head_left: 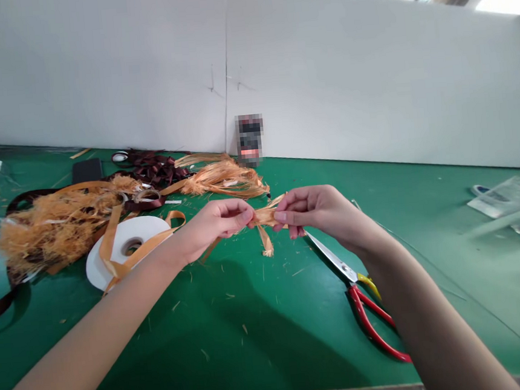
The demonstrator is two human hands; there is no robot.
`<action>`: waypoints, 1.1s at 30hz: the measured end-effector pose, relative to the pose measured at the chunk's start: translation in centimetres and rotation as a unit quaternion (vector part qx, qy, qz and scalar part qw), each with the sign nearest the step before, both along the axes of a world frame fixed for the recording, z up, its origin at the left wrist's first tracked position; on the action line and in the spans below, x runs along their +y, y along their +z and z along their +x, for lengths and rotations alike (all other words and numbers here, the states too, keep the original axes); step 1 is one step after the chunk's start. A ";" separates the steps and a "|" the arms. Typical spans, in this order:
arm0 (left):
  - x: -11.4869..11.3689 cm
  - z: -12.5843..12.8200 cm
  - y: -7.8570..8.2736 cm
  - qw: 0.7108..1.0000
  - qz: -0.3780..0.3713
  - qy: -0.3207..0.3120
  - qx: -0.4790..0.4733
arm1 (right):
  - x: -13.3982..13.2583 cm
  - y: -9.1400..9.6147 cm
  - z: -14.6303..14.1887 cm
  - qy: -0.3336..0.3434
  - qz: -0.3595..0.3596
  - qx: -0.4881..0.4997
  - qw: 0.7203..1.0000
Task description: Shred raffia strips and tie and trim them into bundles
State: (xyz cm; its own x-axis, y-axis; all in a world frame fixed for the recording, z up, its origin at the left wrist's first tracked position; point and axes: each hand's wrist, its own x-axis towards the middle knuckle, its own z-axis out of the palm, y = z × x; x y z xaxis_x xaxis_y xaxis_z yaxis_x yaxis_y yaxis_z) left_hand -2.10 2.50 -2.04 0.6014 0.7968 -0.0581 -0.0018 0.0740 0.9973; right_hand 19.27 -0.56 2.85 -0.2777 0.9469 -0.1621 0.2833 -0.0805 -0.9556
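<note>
My left hand [219, 221] and my right hand [309, 212] are both closed, and they pinch a small bunch of orange straw strips [265, 217] (it looks like raffia to me) between them. The bunch is up in the air over the middle of the green bench [331, 179]. It lies long ways from left to right, going from one hand to the other, and a short tail [266, 243] hangs down from it. Both hands touch it, so I can't say that one is nearer. Red-handled scissors [358, 308] lie just below my right hand. A white roll [123, 246] sits near my left hand, and a big fluffy pile of orange straw [58, 231] lies past it, toward the left edge of the bench.
</note>
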 end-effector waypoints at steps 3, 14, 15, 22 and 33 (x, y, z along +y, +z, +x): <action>0.6 -1.1 -0.1 0.997 -0.034 -0.069 -0.028 | 0.1 0.0 0.9 0.009 0.013 -0.011 1.000; 2.6 -6.4 -0.9 0.995 -0.039 -0.055 0.077 | 0.4 0.8 4.6 -0.069 0.049 -0.080 0.993; 2.8 -6.6 -1.0 0.994 -0.042 -0.051 0.088 | 0.4 0.9 4.8 -0.073 0.048 -0.086 0.992; 3.0 -7.2 -0.7 0.986 -0.025 -0.048 0.160 | 0.5 0.7 5.8 -0.067 0.049 -0.120 0.989; 4.5 -9.5 -1.6 0.947 0.005 0.021 0.321 | 0.4 1.3 7.3 -0.103 0.078 -0.134 0.982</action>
